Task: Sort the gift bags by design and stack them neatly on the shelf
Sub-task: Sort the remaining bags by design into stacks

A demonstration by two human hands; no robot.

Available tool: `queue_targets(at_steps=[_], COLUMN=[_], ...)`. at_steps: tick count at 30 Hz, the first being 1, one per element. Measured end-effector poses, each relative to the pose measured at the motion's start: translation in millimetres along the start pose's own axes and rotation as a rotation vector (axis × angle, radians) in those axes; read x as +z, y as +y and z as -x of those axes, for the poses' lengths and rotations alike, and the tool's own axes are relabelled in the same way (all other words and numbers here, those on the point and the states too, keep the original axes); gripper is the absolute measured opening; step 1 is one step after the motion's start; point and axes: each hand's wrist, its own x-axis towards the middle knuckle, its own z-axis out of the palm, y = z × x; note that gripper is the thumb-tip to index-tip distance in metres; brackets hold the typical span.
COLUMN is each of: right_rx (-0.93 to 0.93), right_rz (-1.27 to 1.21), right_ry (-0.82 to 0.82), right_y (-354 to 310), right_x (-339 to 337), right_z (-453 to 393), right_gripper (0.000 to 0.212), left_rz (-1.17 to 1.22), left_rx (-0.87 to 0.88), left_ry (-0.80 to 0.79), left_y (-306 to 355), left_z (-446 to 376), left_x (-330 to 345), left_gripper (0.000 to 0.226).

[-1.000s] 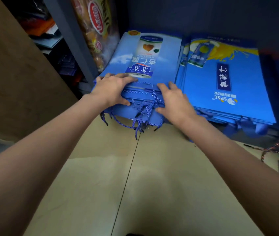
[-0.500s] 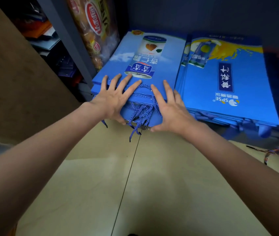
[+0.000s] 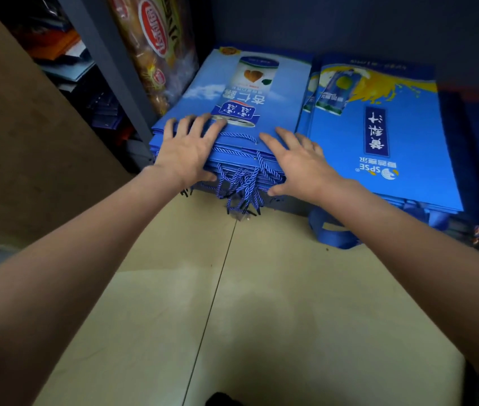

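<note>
Two stacks of flat blue gift bags lie side by side at the back of the shelf point(image 3: 276, 288). The left stack point(image 3: 261, 89) shows a can with a heart-shaped nut; its blue rope handles point(image 3: 241, 189) hang over the front edge. The right stack point(image 3: 384, 136) shows a yellow splash and a green can. My left hand point(image 3: 188, 150) lies flat with spread fingers on the near left end of the left stack. My right hand point(image 3: 297, 162) rests flat on that stack's near right end, thumb down along the front edge.
A grey metal upright point(image 3: 109, 60) stands left of the stacks, with a brown and red patterned bag point(image 3: 156, 45) leaning behind it. A brown board point(image 3: 21, 136) fills the left. Dark blue material point(image 3: 478, 148) lies right of the stacks. Blue fabric handles point(image 3: 332, 232) poke out under the right stack.
Both hands went from gripping the stack's front edge with curled fingers to lying flat with straight fingers on top of it. The stack has slid slightly deeper onto the shelf.
</note>
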Motion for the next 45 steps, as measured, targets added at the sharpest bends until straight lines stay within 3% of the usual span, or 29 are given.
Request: queue_targets(at_steps=[4,8,13,17,24,31,34,38,41,45], right_rx=[-0.067,-0.112,0.025,0.346,0.729,1.063,1.139,1.206,1.195,1.124], right_rz=[-0.092,-0.133,-0.203,-0.262,-0.395,-0.640,-0.671,-0.778,-0.891,-0.922], right_ry=[0.036,0.089,0.143,0.160,0.294,0.641,0.723,0.684,0.660,0.590], right_y=[10.3,32.7,105.1,156.3,217.3,306.3,336.9,360.6,370.2,376.7], right_x=[-3.9,-9.2,-17.2,-9.0,25.4,20.0,21.6,23.2,23.4,18.6], right_z=[11.3,52.7,143.3,223.5,327.9,347.1,342.9,335.2,334.3,338.4], right_gripper=[0.096,0.083,0.070,0.069,0.063,0.067,0.069,0.076,0.083,0.085], left_rz=[-0.048,0.233,0.358,0.342,0.361,0.324,0.250,0.181,0.165,0.137], left_rx=[0.059,0.220,0.466,0.583,0.538,0.555,0.512,0.477,0.435,0.409], left_ry=[0.088,0.334,0.374,0.328,0.192,0.156,0.025,-0.131,-0.231,-0.235], left_y=[31.4,52.5,101.1,164.5,254.1,323.3,359.1,399.1,427.2,452.0], left_z=[26.7,55.9,67.3,65.0,67.1,22.2,0.7,-16.9,-21.7,-24.2], left_x=[12.3,27.8,7.8,-4.7,-24.5,-47.4,-50.0,-52.1,-54.4,-57.5], left_gripper=[0.105,0.084,0.067,0.063,0.064,0.068,0.087,0.112,0.122,0.123])
